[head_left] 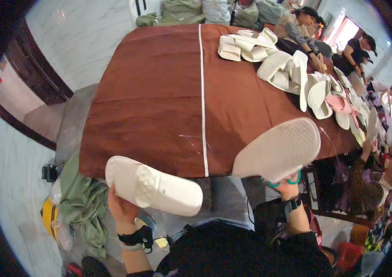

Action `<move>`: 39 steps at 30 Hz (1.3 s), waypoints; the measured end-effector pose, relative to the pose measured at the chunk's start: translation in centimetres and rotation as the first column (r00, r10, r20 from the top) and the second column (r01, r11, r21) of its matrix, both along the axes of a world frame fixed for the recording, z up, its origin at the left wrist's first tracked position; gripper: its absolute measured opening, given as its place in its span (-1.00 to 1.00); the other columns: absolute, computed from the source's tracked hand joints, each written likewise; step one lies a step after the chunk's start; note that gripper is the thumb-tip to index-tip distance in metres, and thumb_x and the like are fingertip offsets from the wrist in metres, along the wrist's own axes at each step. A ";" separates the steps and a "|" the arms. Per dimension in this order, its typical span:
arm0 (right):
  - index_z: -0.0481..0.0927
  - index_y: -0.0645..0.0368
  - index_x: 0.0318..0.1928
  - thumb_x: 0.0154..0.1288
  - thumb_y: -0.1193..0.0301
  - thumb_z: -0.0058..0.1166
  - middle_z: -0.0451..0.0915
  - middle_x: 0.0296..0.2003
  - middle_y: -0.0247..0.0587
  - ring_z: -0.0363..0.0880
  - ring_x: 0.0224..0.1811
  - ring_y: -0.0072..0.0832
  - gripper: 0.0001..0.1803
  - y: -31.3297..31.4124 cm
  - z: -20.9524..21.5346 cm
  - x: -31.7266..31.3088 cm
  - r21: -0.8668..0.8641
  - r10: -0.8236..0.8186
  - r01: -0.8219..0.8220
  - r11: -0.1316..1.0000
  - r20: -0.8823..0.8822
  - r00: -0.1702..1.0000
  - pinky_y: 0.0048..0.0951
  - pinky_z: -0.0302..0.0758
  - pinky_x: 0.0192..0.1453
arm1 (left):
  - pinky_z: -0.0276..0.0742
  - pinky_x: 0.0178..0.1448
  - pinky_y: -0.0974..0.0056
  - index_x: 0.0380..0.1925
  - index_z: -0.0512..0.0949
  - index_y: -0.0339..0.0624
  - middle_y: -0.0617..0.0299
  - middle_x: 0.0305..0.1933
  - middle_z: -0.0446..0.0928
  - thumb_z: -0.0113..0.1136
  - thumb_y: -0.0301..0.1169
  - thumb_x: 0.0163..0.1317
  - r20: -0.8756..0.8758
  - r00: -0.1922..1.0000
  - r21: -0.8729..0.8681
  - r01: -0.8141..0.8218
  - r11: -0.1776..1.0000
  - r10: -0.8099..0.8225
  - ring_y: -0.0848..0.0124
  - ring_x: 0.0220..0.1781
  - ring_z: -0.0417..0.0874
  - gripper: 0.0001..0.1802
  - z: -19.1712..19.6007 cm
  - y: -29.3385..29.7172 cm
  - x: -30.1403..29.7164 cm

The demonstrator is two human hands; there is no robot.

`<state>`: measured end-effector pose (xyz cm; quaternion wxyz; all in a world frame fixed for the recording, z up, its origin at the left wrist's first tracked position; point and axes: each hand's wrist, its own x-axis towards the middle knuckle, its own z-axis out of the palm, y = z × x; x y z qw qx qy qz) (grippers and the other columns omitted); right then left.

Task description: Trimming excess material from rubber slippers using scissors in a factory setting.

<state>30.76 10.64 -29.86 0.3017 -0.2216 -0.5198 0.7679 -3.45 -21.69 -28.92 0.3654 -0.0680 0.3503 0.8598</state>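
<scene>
My left hand (pixel 123 207) is closed on the side of a cream slide slipper (pixel 175 190), held with its footbed and wide strap up at the table's front edge. A second cream slipper (pixel 279 147) is in my right hand (pixel 289 189), tilted so that its textured sole shows. That hand's fingers are mostly hidden behind the slipper. Green loops like scissor handles (pixel 274 184) show at the same hand; any blades are hidden. Both slippers are raised and apart from each other.
A brown cloth with a white stripe covers the table (pixel 159 92). Cream slippers (pixel 274 69) and a pink one (pixel 340 104) lie along its right side, where other people (pixel 304 32) work. Green sacking (pixel 85 207) lies on the floor at left; stuffed sacks (pixel 182 10) stand behind.
</scene>
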 end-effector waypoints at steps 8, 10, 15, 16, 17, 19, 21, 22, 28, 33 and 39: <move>0.51 0.08 -0.09 0.05 0.15 0.18 0.58 -0.36 -0.31 0.49 -0.54 -0.46 -0.57 -1.7 -4.8 -0.3 -0.735 -0.099 -0.402 0.546 -0.533 0.840 -0.45 0.48 -0.56 | 0.32 0.25 -0.08 0.23 0.26 -0.15 0.06 0.23 0.35 -0.19 -0.10 0.32 0.091 0.995 -0.056 0.046 0.997 -0.041 0.08 0.24 0.38 -0.46 -1.4 -1.1 0.3; 0.48 0.09 -0.05 0.10 0.14 0.13 0.56 -0.30 -0.28 0.48 -0.45 -0.44 -0.55 -2.8 -5.0 0.5 -0.745 -0.145 -0.323 0.584 -0.487 0.861 -0.44 0.47 -0.46 | 0.31 0.27 -0.08 0.24 0.24 -0.16 0.05 0.25 0.33 -0.20 -0.06 0.34 0.100 0.992 -0.026 0.076 0.997 -0.073 0.08 0.25 0.36 -0.43 -0.1 0.9 1.5; 0.34 0.17 0.14 0.31 0.08 -0.12 0.47 -0.02 -0.13 0.45 -0.02 -0.39 -0.47 -6.1 -2.6 0.2 -0.701 -0.370 0.072 0.709 -0.283 0.885 -0.35 0.43 0.06 | 0.27 0.31 -0.06 0.27 0.18 -0.19 0.05 0.29 0.27 -0.25 0.07 0.36 0.106 0.973 0.169 0.188 0.968 -0.207 0.09 0.29 0.32 -0.33 -0.3 3.2 2.3; 0.31 0.19 0.18 0.36 0.07 -0.17 0.45 0.04 -0.09 0.45 0.06 -0.38 -0.46 -6.8 -1.8 -0.3 -0.679 -0.417 0.154 0.718 -0.241 0.876 -0.33 0.42 0.16 | 0.26 0.32 -0.04 0.28 0.16 -0.20 0.05 0.30 0.26 -0.27 0.07 0.37 0.064 0.976 0.171 0.195 0.966 -0.209 0.09 0.30 0.31 -0.33 -0.3 3.6 2.4; 0.31 0.19 0.18 0.36 0.07 -0.17 0.45 0.04 -0.09 0.45 0.06 -0.38 -0.46 -7.0 -2.3 -0.5 -0.681 -0.417 0.155 0.715 -0.239 0.877 -0.33 0.42 0.16 | 0.26 0.33 -0.02 0.29 0.14 -0.20 0.05 0.31 0.24 -0.29 0.07 0.38 0.023 0.978 0.173 0.203 0.964 -0.209 0.10 0.30 0.30 -0.33 -0.5 3.8 2.3; 0.32 0.19 0.18 0.35 0.08 -0.16 0.46 0.03 -0.10 0.45 0.05 -0.38 -0.46 -7.3 -1.8 -1.0 -0.667 -0.379 0.134 0.733 -0.236 0.895 -0.33 0.42 0.15 | 0.23 0.34 -0.02 0.29 0.14 -0.22 0.03 0.31 0.24 -0.27 0.07 0.37 -0.011 0.981 0.157 0.195 0.968 -0.196 0.10 0.31 0.30 -0.32 -0.3 3.7 1.9; 0.32 0.19 0.17 0.34 0.10 -0.14 0.46 0.03 -0.10 0.46 0.05 -0.38 -0.47 -7.6 -1.5 -1.6 -0.655 -0.341 0.114 0.747 -0.231 0.911 -0.34 0.43 0.14 | 0.20 0.36 -0.03 0.29 0.14 -0.23 0.01 0.31 0.24 -0.25 0.06 0.36 -0.042 0.982 0.140 0.186 0.972 -0.182 0.10 0.31 0.29 -0.31 -0.4 3.5 1.3; 0.32 0.19 0.17 0.34 0.11 -0.13 0.46 0.02 -0.10 0.46 0.05 -0.39 -0.47 -7.8 -1.3 -1.8 -0.649 -0.323 0.105 0.753 -0.227 0.919 -0.34 0.43 0.14 | 0.23 0.34 -0.02 0.29 0.13 -0.21 0.03 0.31 0.24 -0.27 0.09 0.36 -0.001 0.984 0.123 0.176 0.977 -0.177 0.10 0.30 0.30 -0.30 -0.7 3.3 1.0; 0.33 0.20 0.16 0.31 0.16 -0.09 0.48 0.00 -0.10 0.47 0.03 -0.40 -0.49 -8.7 -1.2 -2.9 -0.623 -0.209 0.042 0.781 -0.198 0.958 -0.35 0.44 0.11 | 0.26 0.31 0.01 0.31 0.12 -0.14 0.08 0.31 0.25 -0.37 0.19 0.33 -0.008 0.953 0.110 0.302 0.947 -0.303 0.14 0.31 0.30 -0.25 0.9 5.6 3.0; 0.33 0.20 0.15 0.29 0.20 -0.05 0.49 -0.01 -0.10 0.48 0.01 -0.41 -0.50 -8.5 -0.8 -3.8 -0.590 -0.104 -0.019 0.808 -0.174 0.979 -0.37 0.45 0.09 | 0.22 0.34 0.05 0.30 0.14 -0.13 0.08 0.28 0.28 -0.47 0.29 0.27 -0.017 0.884 0.097 0.466 0.879 -0.467 0.15 0.30 0.31 -0.16 2.1 8.6 6.7; 0.34 0.21 0.14 0.26 0.25 0.00 0.51 -0.03 -0.11 0.49 -0.01 -0.42 -0.51 -9.0 -0.8 -3.5 -0.565 0.012 -0.082 0.821 -0.128 0.992 -0.38 0.46 0.06 | 0.18 0.36 0.04 0.31 0.13 -0.13 0.10 0.31 0.26 -0.51 0.29 0.28 0.110 0.803 0.214 0.556 0.803 -0.586 0.14 0.32 0.29 -0.16 1.3 9.1 8.6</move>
